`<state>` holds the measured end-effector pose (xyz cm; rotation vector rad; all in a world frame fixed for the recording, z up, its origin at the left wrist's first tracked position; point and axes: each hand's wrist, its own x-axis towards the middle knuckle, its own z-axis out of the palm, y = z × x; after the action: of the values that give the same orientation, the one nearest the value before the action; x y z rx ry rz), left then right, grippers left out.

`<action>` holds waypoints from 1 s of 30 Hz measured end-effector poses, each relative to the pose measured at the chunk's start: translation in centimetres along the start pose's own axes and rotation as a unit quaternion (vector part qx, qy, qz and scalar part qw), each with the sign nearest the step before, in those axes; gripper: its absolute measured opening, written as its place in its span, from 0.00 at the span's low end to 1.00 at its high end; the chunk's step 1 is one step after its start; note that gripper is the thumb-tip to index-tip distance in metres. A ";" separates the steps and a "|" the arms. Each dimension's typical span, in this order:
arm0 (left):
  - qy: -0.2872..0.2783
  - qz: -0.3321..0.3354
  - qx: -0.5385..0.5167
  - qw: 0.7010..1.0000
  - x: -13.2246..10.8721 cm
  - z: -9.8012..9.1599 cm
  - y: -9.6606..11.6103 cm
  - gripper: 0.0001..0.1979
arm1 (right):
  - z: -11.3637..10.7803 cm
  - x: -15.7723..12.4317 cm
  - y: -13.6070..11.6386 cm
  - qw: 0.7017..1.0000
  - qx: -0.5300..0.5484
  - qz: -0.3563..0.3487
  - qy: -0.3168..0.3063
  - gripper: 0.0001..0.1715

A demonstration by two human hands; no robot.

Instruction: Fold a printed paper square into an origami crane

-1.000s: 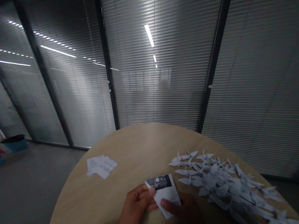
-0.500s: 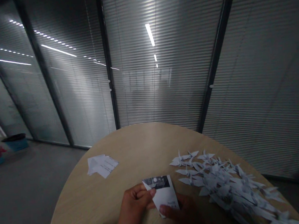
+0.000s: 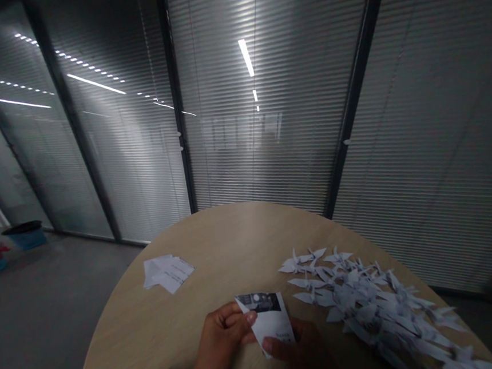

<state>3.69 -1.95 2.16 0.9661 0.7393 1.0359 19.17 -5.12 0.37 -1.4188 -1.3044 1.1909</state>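
Observation:
Between my two hands is a folded sheet of paper (image 3: 272,324), white with a dark printed picture along its top edge and a little print near the bottom. My left hand (image 3: 225,331) pinches its left side, thumb on top and fingers behind. The lower right part is gripped by my right hand (image 3: 297,345), whose thumb lies across the front while the other fingers are mostly hidden and in shadow. The paper is held up off the table close to my body, with a slanting edge on its left.
A round wooden table (image 3: 233,237) spreads before me. Many folded paper cranes (image 3: 368,300) heap along its right side. A few loose printed paper sheets (image 3: 170,272) lie at the left. Beyond stand glass partitions with blinds (image 3: 264,148); bins (image 3: 25,235) sit on the floor far left.
The paper sits very slightly lower in view, still pinched by both hands. Otherwise nothing visibly differs.

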 end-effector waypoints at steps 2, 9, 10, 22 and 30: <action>-0.005 -0.015 0.001 1.000 0.2 -0.2 -0.2 0.20 | -0.1 0.0 -0.1 1.000 0.005 0.005 0.001 0.30; 0.015 -0.055 0.028 0.998 0.6 -0.8 -1.0 0.20 | -0.3 0.1 0.4 1.000 0.019 -0.017 0.013 0.32; 0.013 -0.052 0.027 0.998 0.6 -0.8 -1.0 0.19 | -0.3 0.1 0.4 1.000 0.022 -0.017 0.012 0.32; -0.002 -0.031 0.029 0.999 0.1 -0.3 -0.3 0.18 | -0.2 0.2 -0.1 1.000 -0.024 0.004 0.019 0.31; 0.006 -0.017 0.048 0.999 1.1 -1.4 -1.9 0.28 | -0.5 0.4 0.0 0.998 -0.051 -0.020 0.027 0.34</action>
<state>3.56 -0.91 -0.21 1.0272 0.8198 0.9849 19.67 -4.73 0.45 -1.4811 -1.3657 1.0663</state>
